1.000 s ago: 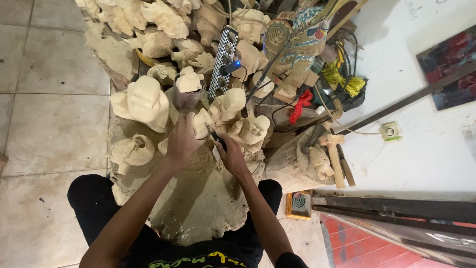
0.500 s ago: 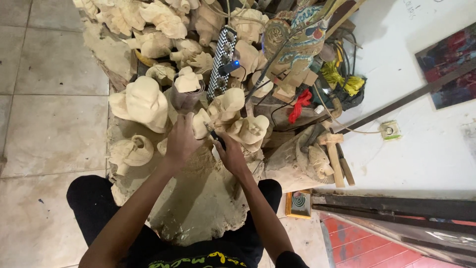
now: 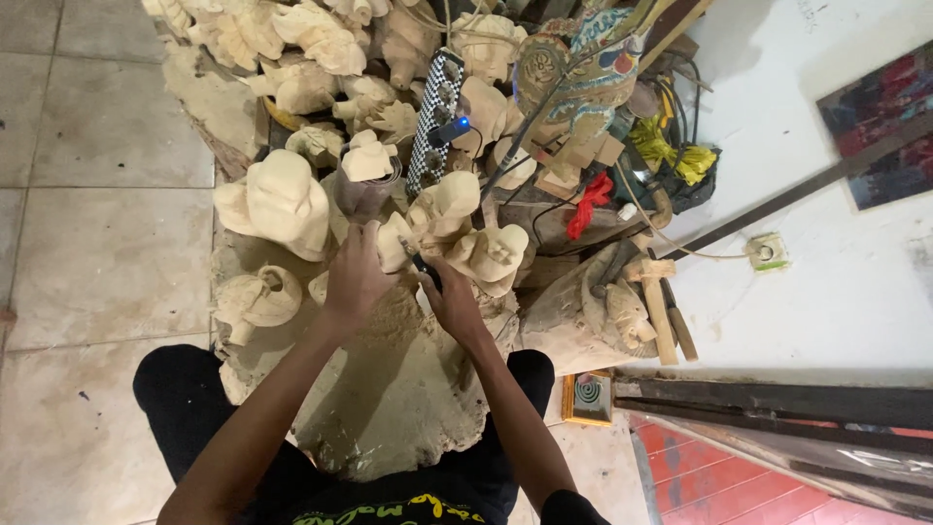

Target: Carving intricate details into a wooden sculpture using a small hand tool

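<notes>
a small pale wood carving (image 3: 397, 243) is being steadied by the left hand (image 3: 355, 277), whose fingers are being wrapped about its lower part; the grip is pressed closed on the piece. a dark-handled carving tool (image 3: 426, 271) is being pinched in the right hand (image 3: 452, 303), with the tip being directed at the carving's right side. the carving is being held just above a large dust-covered wooden slab (image 3: 389, 408), which is being rested across the person's lap. unfinished wood figures (image 3: 282, 199) are being kept in a heap close beyond the hands, and a power strip (image 3: 431, 122) is lying among them.

the step in hand is being judged as detail cutting on the held piece, with the work appearing mid-course, since the surface is still rough and unpainted. the next move is being judged to call for a short, controlled stroke of the tool, with the carving being braced firmly so the edge is not being allowed to slip toward the left fingers.
</notes>
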